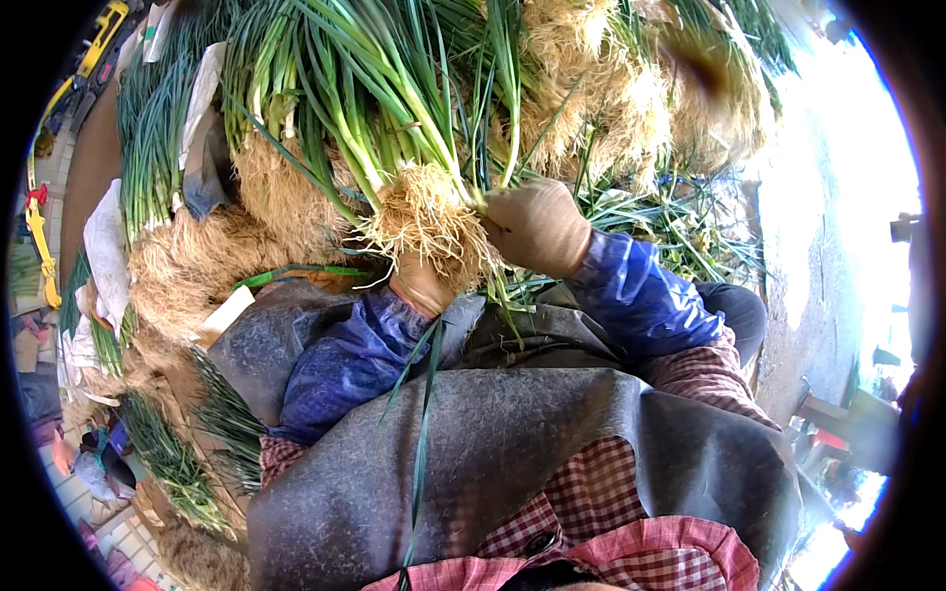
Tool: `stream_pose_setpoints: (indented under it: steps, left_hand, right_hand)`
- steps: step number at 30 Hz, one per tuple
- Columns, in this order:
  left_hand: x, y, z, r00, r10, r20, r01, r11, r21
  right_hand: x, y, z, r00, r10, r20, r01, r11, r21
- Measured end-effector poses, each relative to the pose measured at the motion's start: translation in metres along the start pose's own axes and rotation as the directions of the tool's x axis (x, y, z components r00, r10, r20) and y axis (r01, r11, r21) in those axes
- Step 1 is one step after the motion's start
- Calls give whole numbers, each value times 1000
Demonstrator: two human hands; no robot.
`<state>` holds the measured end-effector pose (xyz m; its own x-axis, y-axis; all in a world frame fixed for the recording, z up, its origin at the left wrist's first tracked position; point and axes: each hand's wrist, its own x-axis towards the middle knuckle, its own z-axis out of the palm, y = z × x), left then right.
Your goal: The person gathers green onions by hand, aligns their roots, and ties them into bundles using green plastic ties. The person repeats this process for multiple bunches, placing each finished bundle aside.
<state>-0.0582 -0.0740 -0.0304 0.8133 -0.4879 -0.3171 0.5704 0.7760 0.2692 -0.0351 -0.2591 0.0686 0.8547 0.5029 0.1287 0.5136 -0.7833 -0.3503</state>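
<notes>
A bunch of green onions point(419, 212) hangs over my lap, pale stringy roots toward me and green leaves pointing away. From beneath, my left hand point(422, 287) holds the bunch near its root end; the roots hide most of its fingers. At the right side of the roots, my right hand point(540, 228) is closed, back of the hand up, pinching what looks like a green onion leaf at the bunch's edge. Its fingertips are partly hidden. Thin green scraps dangle below the roots between my hands.
More green onion bundles point(261, 212) lie to the left, with a root-heavy pile point(591, 98) at the far right. Loose leaves point(680, 227) are strewn beyond my right forearm. A dark apron point(463, 443) covers my lap, a long leaf lying across it. Yellow straps point(41, 236) show at the left edge.
</notes>
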Motion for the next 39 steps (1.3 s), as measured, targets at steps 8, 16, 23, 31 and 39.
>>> stream_pose_setpoints:
  steps: [8,16,23,31,39]
  left_hand:
    - [-4,5,-2,977,1,215,39,983,-180]
    - [-2,4,-5,994,-11,107,11,1000,3]
    - [-5,4,7,985,-2,173,39,977,-208]
    - [-9,5,17,989,3,147,22,986,-167]
    - [-6,-6,23,1000,9,-29,-8,998,67]
  right_hand:
    - [-11,60,31,846,492,204,-445,444,778]
    - [15,81,56,850,277,448,-407,-194,892]
    - [22,59,89,962,17,273,11,995,-102]
    - [-28,77,59,918,349,191,-349,936,-35]
    - [-19,29,12,911,384,150,-400,732,552]
